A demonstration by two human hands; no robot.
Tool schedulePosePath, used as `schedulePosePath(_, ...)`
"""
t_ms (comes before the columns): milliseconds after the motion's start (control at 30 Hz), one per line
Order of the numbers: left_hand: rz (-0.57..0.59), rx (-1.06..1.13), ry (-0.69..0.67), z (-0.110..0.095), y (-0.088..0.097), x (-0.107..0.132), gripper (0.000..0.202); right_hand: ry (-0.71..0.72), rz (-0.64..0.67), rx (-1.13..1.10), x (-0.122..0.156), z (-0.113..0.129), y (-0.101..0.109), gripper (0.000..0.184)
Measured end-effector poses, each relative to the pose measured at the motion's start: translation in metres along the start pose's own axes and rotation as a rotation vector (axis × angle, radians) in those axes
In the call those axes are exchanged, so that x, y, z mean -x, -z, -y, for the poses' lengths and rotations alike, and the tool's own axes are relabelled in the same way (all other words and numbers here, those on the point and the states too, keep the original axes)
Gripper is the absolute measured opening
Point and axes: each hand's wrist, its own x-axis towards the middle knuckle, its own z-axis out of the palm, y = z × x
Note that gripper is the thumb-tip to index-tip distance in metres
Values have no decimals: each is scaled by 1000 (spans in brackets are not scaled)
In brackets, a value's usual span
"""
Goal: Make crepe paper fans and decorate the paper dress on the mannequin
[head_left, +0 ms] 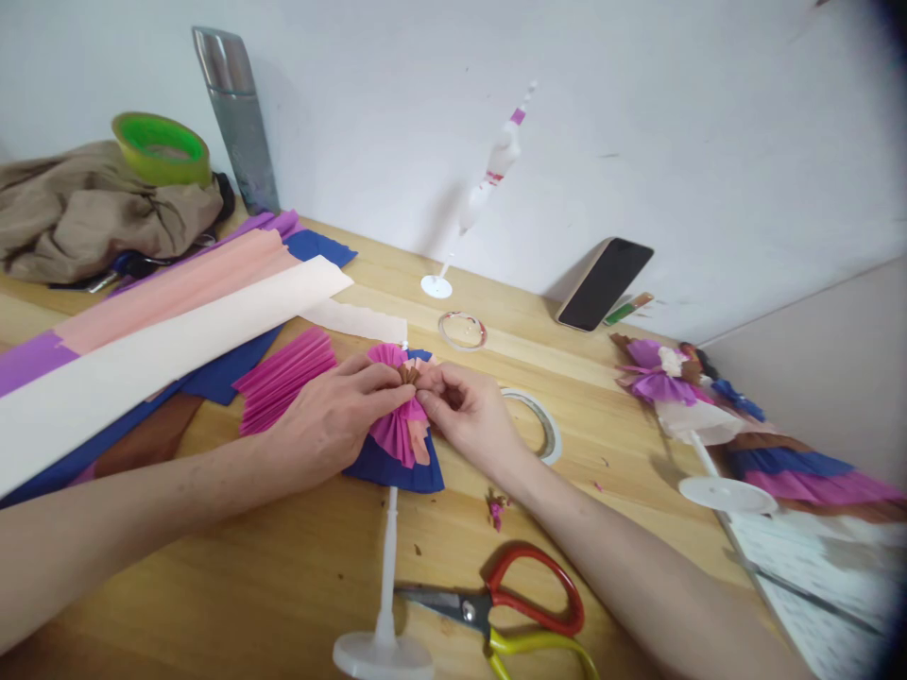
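A small crepe-paper dress (393, 436) in magenta, peach and navy blue sits on a thin white stand (386, 576) with a round foot. My left hand (340, 408) grips it from the left, thumb and fingers closed by a brown gathered bit in its middle. From the right, the thumb and fingertips of my right hand (471, 408) pinch the same gathered paper. What lies right between the fingertips is hidden. Beside my left hand is a pleated magenta crepe-paper piece (283, 380). A roll of white tape (544, 427) lies just behind my right wrist.
Scissors (488, 609) with red and yellow handles lie near the stand's foot. Crepe-paper strips (177, 331) cover the left side. Behind are a bottle (237, 123), a bare white figure (488, 179) and a phone (606, 283). Decorated paper figures (698, 420) lie at right.
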Motion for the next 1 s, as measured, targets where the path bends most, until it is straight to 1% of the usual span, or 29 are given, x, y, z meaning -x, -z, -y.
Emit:
schedulePosePath(200,58,-9,13,-1,2,-1,44,-43,1,0,-1,4,-1,12)
schedulePosePath(333,63,-7,4,-1,2,-2,44,-47,-6,1,-1,5,-1,14)
schedulePosePath(500,75,-6,16,-1,0,-1,43,-36,-3,21,-1,2,-2,16)
schedulePosePath(667,88,-27,25,-3,-4,1,44,13,1,65,1,2,-2,13)
schedulePosePath(767,39,2,26,-1,-3,2,44,40,2,67,1,3,-1,12)
schedulePosePath(833,-31,70,65,0,-2,3,45,37,5,68,1,3,-1,11)
schedulePosePath(900,-112,113,104,1,-1,3,42,27,11,70,0,3,-1,11)
schedulePosePath(967,-171,87,82,-1,1,3,36,20,9,70,0,2,-1,12)
schedulePosePath(1000,-188,61,35,-3,1,3,34,17,7,69,0,2,-1,12)
